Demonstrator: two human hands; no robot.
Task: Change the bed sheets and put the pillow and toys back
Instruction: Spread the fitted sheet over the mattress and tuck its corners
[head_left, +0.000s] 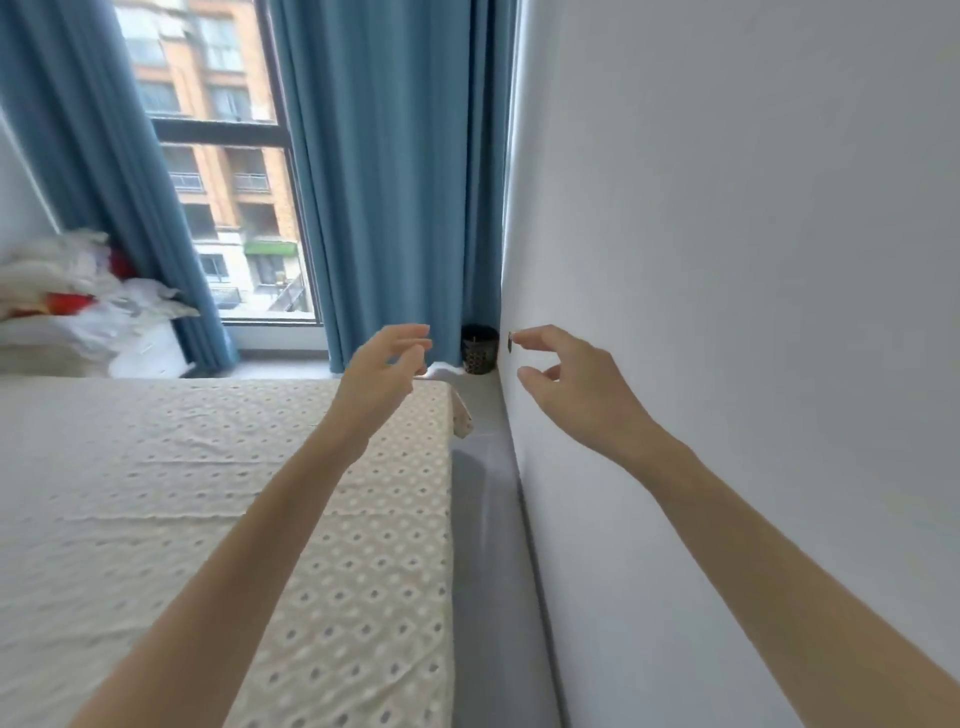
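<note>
The left hand (387, 364) and right hand (566, 376) are held out empty, fingers loosely curled, near the far corner of the cream eyelet sheet (208, 493), which is spread over the bed (485, 571).

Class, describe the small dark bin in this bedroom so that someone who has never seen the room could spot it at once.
Start at the big window, then follow the blue curtain on its right down to its hem. There, in the corner where curtain meets the white wall, stands the bin. It is the only dark, round, patterned thing among pale surfaces.
</note>
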